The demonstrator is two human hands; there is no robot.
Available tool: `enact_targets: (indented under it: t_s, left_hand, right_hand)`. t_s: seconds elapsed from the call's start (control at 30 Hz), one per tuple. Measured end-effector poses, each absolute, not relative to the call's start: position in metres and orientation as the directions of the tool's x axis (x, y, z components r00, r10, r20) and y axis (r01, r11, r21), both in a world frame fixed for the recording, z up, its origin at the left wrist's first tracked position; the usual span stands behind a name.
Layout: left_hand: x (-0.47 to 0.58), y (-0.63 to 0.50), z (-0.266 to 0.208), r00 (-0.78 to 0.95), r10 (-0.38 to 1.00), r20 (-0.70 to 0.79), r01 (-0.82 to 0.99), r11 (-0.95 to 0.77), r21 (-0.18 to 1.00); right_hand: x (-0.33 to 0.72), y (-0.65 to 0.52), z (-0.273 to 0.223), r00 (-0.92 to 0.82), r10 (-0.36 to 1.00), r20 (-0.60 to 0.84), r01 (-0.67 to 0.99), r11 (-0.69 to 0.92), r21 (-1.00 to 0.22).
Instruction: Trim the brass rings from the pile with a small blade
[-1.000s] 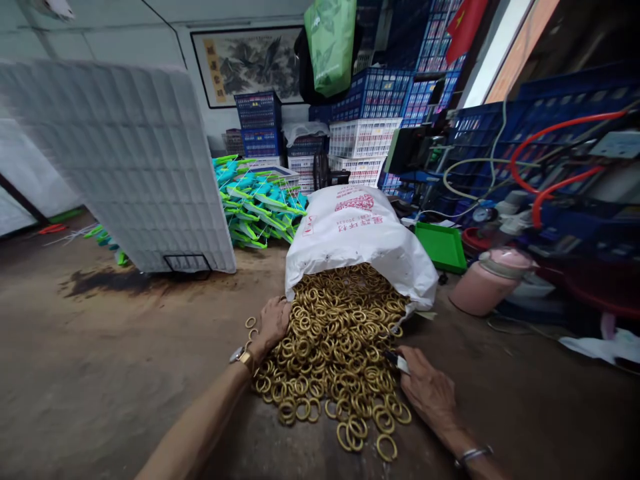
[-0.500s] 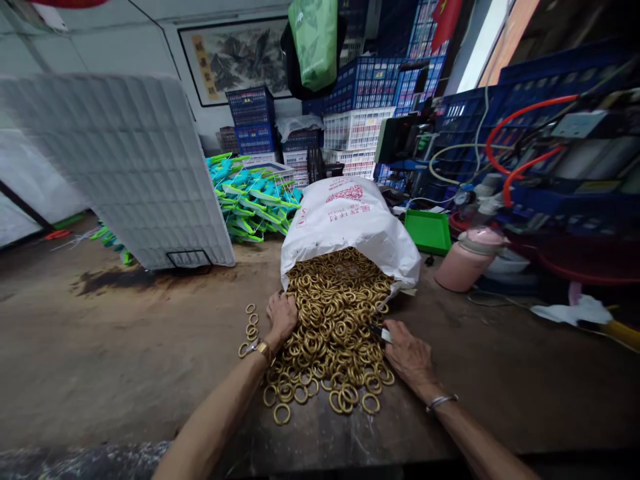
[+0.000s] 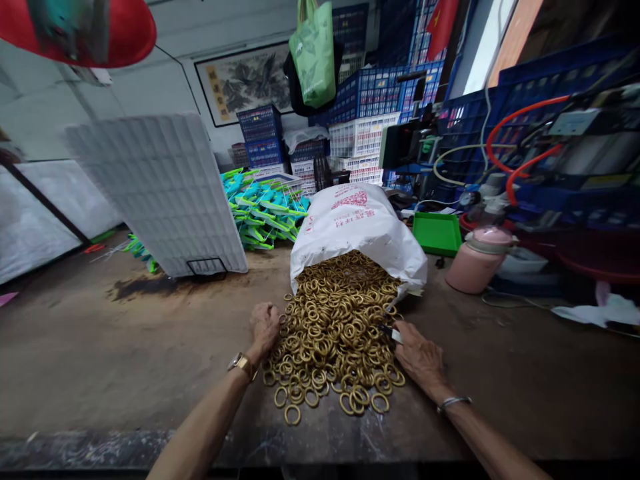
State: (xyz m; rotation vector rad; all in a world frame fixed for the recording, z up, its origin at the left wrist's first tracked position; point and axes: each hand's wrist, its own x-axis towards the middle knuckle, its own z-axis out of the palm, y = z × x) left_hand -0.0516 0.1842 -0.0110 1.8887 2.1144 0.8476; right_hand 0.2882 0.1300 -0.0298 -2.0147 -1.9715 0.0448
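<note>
Two hands, left hand (image 3: pixel 264 323), right hand (image 3: pixel 419 355), flanking brass rings (image 3: pixel 333 333)

Worn bench (image 3: pixel 100 360) under rings (image 3: pixel 333 340), sack (image 3: pixel 357 227), flask (image 3: pixel 475 263)

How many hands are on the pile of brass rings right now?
2. The left hand rests closed on the left edge of the ring pile; the right hand lies at its right edge, holding a small dark-tipped object.
</note>
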Motion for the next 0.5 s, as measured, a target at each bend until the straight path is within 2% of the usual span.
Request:
enact_targets:
  t_s: [0.13, 0.3, 0.5]
  left_hand:
    - [-0.085, 0.177, -0.016, -0.219, 0.937, 0.272, 0.886, 0.074, 0.458]
    - [-0.077, 0.182, -0.027, -0.073, 0.963, 0.258, 0.905, -0.045, 0.423]
    - [-0.037, 0.182, -0.037, 0.029, 0.964, 0.266, 0.888, -0.147, 0.437]
  right_hand:
    - [0.291, 0.133, -0.038, 0.052, 0.964, 0.262, 0.957, 0.026, -0.287]
    - [0.293, 0.136, -0.045, 0.060, 0.939, 0.340, 0.966, 0.032, -0.258]
    - [0.291, 0.132, -0.038, 0.042, 0.953, 0.299, 0.973, 0.029, -0.230]
